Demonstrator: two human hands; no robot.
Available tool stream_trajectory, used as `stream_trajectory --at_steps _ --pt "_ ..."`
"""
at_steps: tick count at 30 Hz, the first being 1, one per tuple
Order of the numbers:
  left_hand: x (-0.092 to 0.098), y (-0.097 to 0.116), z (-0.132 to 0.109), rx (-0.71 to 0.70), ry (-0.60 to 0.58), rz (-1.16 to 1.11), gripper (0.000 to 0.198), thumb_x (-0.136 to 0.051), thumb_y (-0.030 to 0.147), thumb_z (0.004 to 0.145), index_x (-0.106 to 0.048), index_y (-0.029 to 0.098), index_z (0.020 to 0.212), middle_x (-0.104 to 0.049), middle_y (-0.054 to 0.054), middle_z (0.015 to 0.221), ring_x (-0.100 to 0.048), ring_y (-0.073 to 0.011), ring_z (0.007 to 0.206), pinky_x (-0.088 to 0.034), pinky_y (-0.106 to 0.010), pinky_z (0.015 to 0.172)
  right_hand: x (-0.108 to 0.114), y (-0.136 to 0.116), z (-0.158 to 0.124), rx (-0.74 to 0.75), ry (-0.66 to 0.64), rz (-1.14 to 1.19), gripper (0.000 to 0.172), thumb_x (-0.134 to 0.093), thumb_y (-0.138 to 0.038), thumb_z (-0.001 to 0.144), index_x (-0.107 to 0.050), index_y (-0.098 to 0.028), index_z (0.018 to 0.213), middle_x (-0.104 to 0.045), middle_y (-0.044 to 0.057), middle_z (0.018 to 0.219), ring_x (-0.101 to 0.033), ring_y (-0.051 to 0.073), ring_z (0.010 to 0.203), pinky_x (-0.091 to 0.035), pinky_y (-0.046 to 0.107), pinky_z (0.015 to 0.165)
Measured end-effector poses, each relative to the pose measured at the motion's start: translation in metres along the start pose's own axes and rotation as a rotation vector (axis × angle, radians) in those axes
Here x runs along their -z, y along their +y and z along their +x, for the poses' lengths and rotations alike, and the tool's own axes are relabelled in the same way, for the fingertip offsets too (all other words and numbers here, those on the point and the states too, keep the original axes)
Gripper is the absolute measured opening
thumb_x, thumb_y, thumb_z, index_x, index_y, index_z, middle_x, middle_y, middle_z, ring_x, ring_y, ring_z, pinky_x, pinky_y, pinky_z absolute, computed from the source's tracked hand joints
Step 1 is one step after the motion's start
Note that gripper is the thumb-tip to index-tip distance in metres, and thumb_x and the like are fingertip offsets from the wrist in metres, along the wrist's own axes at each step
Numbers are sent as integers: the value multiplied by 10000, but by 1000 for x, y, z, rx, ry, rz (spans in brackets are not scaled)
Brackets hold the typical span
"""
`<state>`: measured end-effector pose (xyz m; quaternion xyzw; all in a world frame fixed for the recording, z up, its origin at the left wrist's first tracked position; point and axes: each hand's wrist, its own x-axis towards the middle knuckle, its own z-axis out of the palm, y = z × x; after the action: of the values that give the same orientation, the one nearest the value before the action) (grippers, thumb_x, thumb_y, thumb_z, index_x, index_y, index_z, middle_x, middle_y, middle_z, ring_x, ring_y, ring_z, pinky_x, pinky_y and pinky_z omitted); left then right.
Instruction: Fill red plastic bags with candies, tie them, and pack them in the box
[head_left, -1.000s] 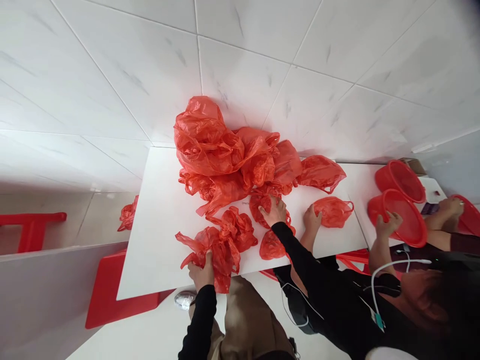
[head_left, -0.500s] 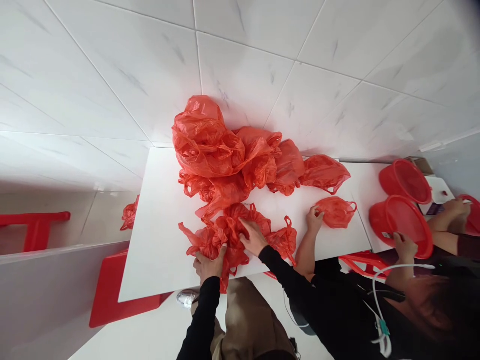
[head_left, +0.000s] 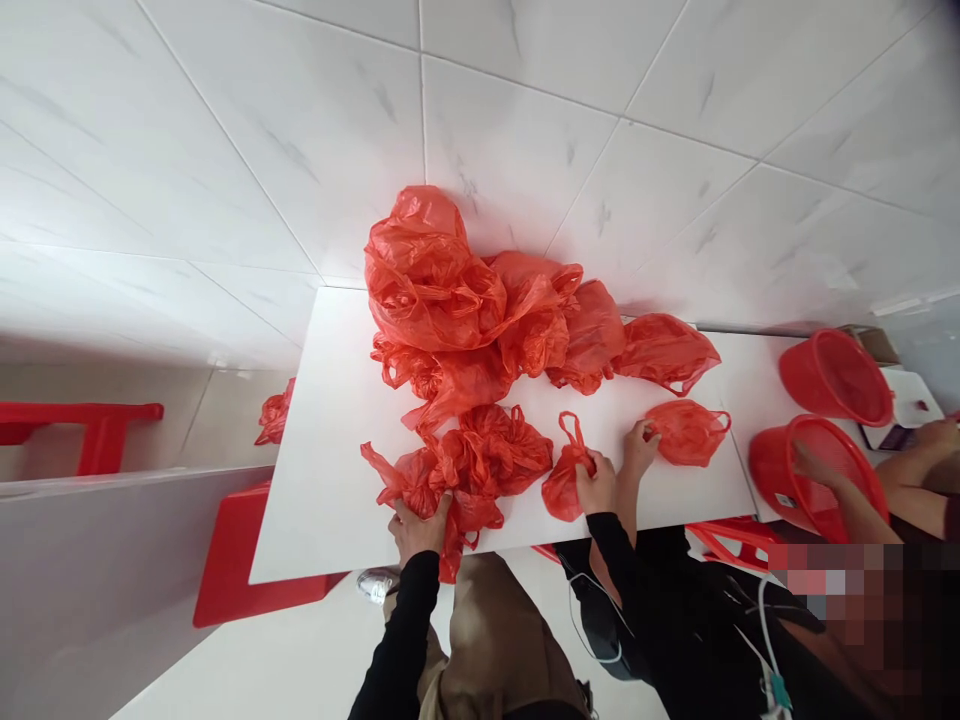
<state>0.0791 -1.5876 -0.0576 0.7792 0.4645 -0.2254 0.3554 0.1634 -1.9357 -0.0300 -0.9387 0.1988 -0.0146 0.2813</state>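
My left hand (head_left: 418,530) grips the near edge of a crumpled heap of red plastic bags (head_left: 480,455), thumb and fingers on either side of the film. To its right, my right hand (head_left: 598,485) pinches a smaller red plastic bag (head_left: 564,488) by its right side. That bag lies apart from the heap, its handle loop pointing toward the wall. The fingertips of my right hand are partly hidden by the film.
A larger mound of red bags (head_left: 435,280) rests against the tiled wall on the white table (head_left: 300,480). On the right, a co-worker's hand (head_left: 643,443) touches a flattened red bag (head_left: 686,432). Beyond stand red baskets (head_left: 776,470). A red stool (head_left: 232,570) is below left.
My right hand has moved right, off the heap, to the small bag, which now sits separate and more upright. My left hand stays on the heap. The co-worker's other hand has reached into a basket.
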Motion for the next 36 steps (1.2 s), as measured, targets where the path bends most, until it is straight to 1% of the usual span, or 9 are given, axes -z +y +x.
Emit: stream_trajectory --at_steps 7,12,18,24,27,29,32,34,36 --pt "6 -9 2 -28 -87 -177 506 -662 375 925 -533 215 1387 -508 -120 1462 -539 -318 1284 -466 -558 1036 -89 -45 -19 46 -297 56 408 -650 -357 965 -576 -197 1333 -557 110 1403 -584 289 1219 -504 533 1009" --pt "7 -10 7 -133 -251 -472 407 -649 342 942 -586 182 1311 -608 -112 1335 -634 -264 1140 -540 -497 949 -123 -73 -40 157 -548 160 416 -671 -348 950 -587 -208 1332 -530 110 1446 -534 309 1291 -443 571 1073" --pt "9 -21 5 -157 -359 -772 385 -645 334 945 -597 181 1295 -620 -110 1317 -641 -257 1125 -549 -489 939 -130 -95 -71 264 -751 334 435 -674 -352 950 -583 -196 1347 -593 111 1387 -587 292 1249 -474 553 1053" --pt "8 -42 -5 -151 -360 -900 409 -649 336 942 -585 184 1317 -604 -114 1352 -628 -268 1161 -529 -508 970 -127 -110 -100 265 -821 414 486 -705 -324 885 -606 -227 1351 -619 90 1390 -600 262 1253 -467 485 1085" --pt "8 -54 -7 -145 -339 -915 415 -650 339 941 -582 184 1320 -601 -114 1351 -629 -268 1153 -534 -506 959 -128 -108 -110 236 -804 394 499 -726 -361 821 -651 -269 1307 -651 63 1343 -587 274 1263 -449 463 1109" --pt "9 -61 -8 -151 -327 -917 409 -652 336 940 -585 183 1314 -604 -113 1343 -630 -267 1149 -536 -504 956 -130 -103 -111 202 -755 360 506 -758 -383 767 -689 -257 1253 -626 90 1354 -522 327 1325 -378 522 1155" --pt "10 -66 -10 -178 -295 -917 405 -654 336 938 -590 182 1307 -599 -113 1351 -617 -273 1172 -521 -515 976 -135 -92 -104 155 -667 329 501 -804 -374 679 -738 -202 1145 -446 149 1515 -271 411 1483 -170 581 1235" --pt "10 -67 -13 -198 -271 -921 409 -654 342 937 -591 183 1308 -587 -114 1370 -601 -282 1199 -505 -529 996 -138 -88 -100 138 -655 344 517 -809 -381 654 -740 -185 1127 -351 151 1581 -151 417 1525 -92 570 1253" --pt "9 -65 -15 -214 -258 -933 410 -650 348 939 -590 187 1311 -580 -115 1382 -595 -284 1209 -496 -533 1006 -140 -86 -99 132 -716 390 553 -785 -424 680 -717 -194 1178 -427 151 1545 -263 396 1501 -174 565 1242"
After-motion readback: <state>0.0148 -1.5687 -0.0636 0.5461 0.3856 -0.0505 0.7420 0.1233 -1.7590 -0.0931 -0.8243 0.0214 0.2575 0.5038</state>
